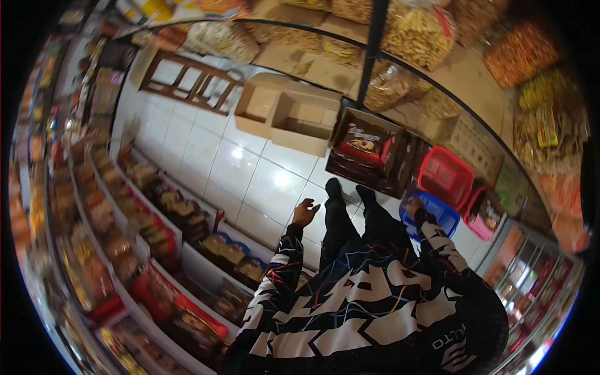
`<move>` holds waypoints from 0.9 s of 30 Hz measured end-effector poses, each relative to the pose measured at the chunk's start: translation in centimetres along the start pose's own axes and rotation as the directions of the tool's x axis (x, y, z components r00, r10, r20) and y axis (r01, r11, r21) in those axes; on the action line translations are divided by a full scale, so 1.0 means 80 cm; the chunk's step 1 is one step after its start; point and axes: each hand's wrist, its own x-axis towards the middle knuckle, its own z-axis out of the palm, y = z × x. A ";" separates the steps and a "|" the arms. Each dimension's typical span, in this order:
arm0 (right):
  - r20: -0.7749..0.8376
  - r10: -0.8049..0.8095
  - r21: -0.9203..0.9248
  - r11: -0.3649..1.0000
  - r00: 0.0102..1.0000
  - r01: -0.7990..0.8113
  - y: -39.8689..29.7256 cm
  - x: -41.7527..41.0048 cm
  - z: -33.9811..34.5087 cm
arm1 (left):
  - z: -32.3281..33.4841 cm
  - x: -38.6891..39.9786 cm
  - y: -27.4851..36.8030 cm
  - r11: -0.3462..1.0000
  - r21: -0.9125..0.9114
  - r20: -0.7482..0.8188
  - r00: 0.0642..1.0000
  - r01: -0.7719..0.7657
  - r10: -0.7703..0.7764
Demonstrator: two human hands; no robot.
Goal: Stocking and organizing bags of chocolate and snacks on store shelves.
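My left hand (pixel 305 213) hangs over the white floor with its fingers apart and nothing in it. My right hand (pixel 412 205) is at the left side of a blue plastic basket (pixel 438 218); whether its fingers grip the rim is too small to tell. Just beyond sits a red plastic basket (pixel 446 176), with a pink container (pixel 479 227) to its right. In front of my feet stands an open carton (pixel 342 165) holding dark snack packs (pixel 365 140).
Two open cardboard boxes (pixel 255 117) (pixel 300 140) and a brown wooden frame (pixel 187 96) rest on the tiled floor (pixel 276 178). Shelves of bagged snacks (pixel 417 37) stand ahead. Tiered racks of packets (pixel 178 323) run along the left; a glass case (pixel 520 276) stands right.
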 end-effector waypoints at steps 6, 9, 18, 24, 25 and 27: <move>0.044 0.122 0.235 0.963 0.992 -0.129 -0.064 -0.063 0.075 | -0.027 0.154 -0.049 0.968 0.209 0.211 0.973 -0.139 0.094; 0.013 0.075 0.356 0.931 0.997 -0.075 -0.070 -0.044 0.080 | -0.002 0.226 -0.012 0.950 0.288 0.344 0.939 -0.125 0.019; -0.195 -0.114 0.751 0.621 0.974 0.223 -0.153 0.237 0.116 | 0.169 0.455 -0.036 0.932 0.174 0.262 0.927 -0.320 0.269; -0.140 0.064 0.741 0.669 0.988 0.062 -0.165 0.446 0.200 | 0.291 0.611 -0.114 0.967 0.152 0.237 0.957 -0.206 0.167; -0.299 0.027 0.423 0.900 0.954 0.107 -0.137 0.482 0.212 | 0.316 0.630 -0.109 0.970 0.133 0.250 0.954 -0.202 0.164; -0.173 0.040 0.665 0.742 0.984 0.087 -0.107 0.541 0.233 | 0.346 0.663 -0.127 0.982 0.019 0.303 0.937 -0.187 0.172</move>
